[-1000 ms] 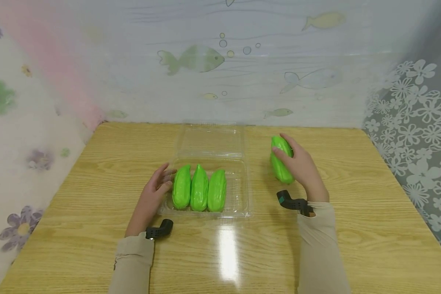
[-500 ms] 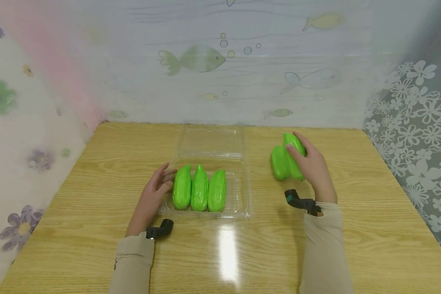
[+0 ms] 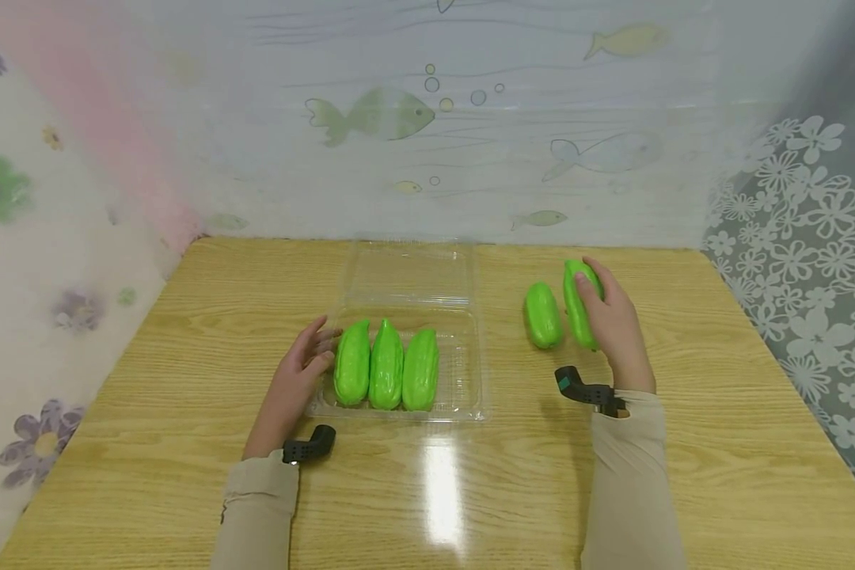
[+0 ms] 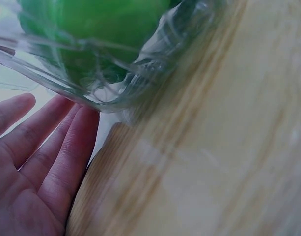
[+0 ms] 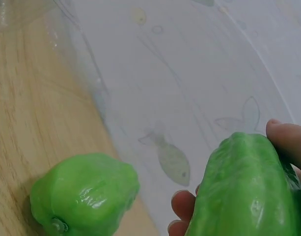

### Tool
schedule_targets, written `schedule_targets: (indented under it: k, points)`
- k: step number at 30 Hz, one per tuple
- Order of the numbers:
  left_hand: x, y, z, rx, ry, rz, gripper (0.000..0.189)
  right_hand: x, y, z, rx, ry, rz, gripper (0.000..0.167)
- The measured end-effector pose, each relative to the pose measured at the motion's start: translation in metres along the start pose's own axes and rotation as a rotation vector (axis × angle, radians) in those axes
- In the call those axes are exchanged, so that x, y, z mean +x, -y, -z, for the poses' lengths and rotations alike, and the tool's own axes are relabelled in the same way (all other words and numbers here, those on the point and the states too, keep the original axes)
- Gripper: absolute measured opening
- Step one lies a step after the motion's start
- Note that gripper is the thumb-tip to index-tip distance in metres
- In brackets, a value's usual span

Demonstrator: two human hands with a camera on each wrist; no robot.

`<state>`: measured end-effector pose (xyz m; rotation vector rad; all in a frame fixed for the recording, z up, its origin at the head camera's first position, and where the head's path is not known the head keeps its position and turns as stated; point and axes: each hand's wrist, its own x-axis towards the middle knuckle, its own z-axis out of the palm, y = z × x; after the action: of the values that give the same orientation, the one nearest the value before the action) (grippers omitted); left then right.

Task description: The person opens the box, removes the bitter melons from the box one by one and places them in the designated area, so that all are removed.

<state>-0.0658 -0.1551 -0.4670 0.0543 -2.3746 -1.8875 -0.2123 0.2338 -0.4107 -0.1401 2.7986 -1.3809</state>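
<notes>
In the head view my right hand [image 3: 609,321] grips a glossy, ribbed green gourd [image 3: 575,305], thumb on one side and fingers on the other. Just left of it, on the table, lies another green gourd [image 3: 543,316], whose stem end shows in the right wrist view. A clear plastic clamshell box [image 3: 470,380] lies with its lid folded back, and three green gourds [image 3: 387,368] stand side by side in its left and middle part. My left hand [image 3: 295,384] is at the box's left side; its fingers [image 4: 74,152] are extended, tips right at the box's lower edge.
The clear lid [image 3: 409,269] lies toward the back of the wooden table [image 3: 513,491], near the wall [image 3: 470,174] printed with fish. Black wrist cameras [image 3: 309,445] stick out inward from both wrists.
My right hand has moved to the right with its gourd, which now stands apart from the second gourd that it hid before. The left hand and box have stayed put.
</notes>
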Motion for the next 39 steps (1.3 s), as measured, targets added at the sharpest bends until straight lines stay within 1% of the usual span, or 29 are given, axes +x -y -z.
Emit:
schedule_targets:
  k: [3, 8, 18, 22, 27, 31, 38, 39]
  points:
    - [0.000, 0.000, 0.000, -0.006, 0.004, -0.003, 0.052, 0.000, -0.001, 0.000, -0.008, -0.003, 0.002, 0.062]
    - [0.000, 0.000, 0.000, -0.012, 0.013, -0.009, 0.052, 0.001, -0.004, 0.000, -0.004, -0.011, -0.019, 0.064]
    - [0.000, 0.000, 0.000, -0.001, 0.003, -0.011, 0.051, 0.002, -0.009, 0.000, 0.040, -0.052, -0.053, 0.064]
    - [0.000, 0.000, 0.001, -0.003, 0.008, -0.011, 0.051, 0.001, -0.009, 0.002, 0.068, -0.037, -0.054, 0.062]
    - [0.000, -0.001, 0.000, -0.008, 0.006, -0.004, 0.051, 0.004, -0.009, 0.001, 0.108, 0.013, -0.025, 0.057]
    - [0.000, -0.001, 0.000, -0.001, 0.002, 0.001, 0.051, 0.006, -0.011, 0.000, 0.111, 0.027, -0.024, 0.061]
    - [0.000, 0.000, 0.000, 0.006, -0.003, -0.005, 0.052, 0.006, -0.015, 0.001, 0.078, 0.016, -0.073, 0.068]
    - [0.000, 0.000, 0.001, 0.005, -0.003, -0.007, 0.052, 0.006, -0.016, 0.001, 0.085, 0.010, -0.075, 0.069]
